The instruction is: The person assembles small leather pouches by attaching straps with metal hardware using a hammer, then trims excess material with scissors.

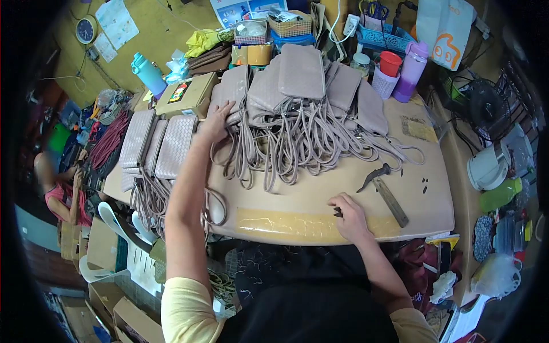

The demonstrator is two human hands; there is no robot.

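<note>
Close to the front edge of the surface, the right grip is curled narrow around a small dark object, too covered to identify. It rests by a glossy, yellowed strip with pale cracks running along that edge. Toward the front right corner lies a hammer, its flat, worn handle rough-looking and wooden, its dark head slim and curved.

Farther in, a tangle of thin looped straps spills toward the front edge; they look supple, rounded and likely to snag, so a strap alone would make a poor hold. They trail from the heap of taupe pouches along the back half of the surface. These seem light, soft and padded, with rounded corners, some smooth, some woven in texture; they should bend rather than break, and may slide over one another. The flat body or a long side seems the best hold.

The left grip lies against the heap's left end, fingers extended; whether it pinches anything I cannot tell. Toward the left edge lean more woven pouches, their lattice crisp. By the back edge sits a stiff cardboard box.
</note>
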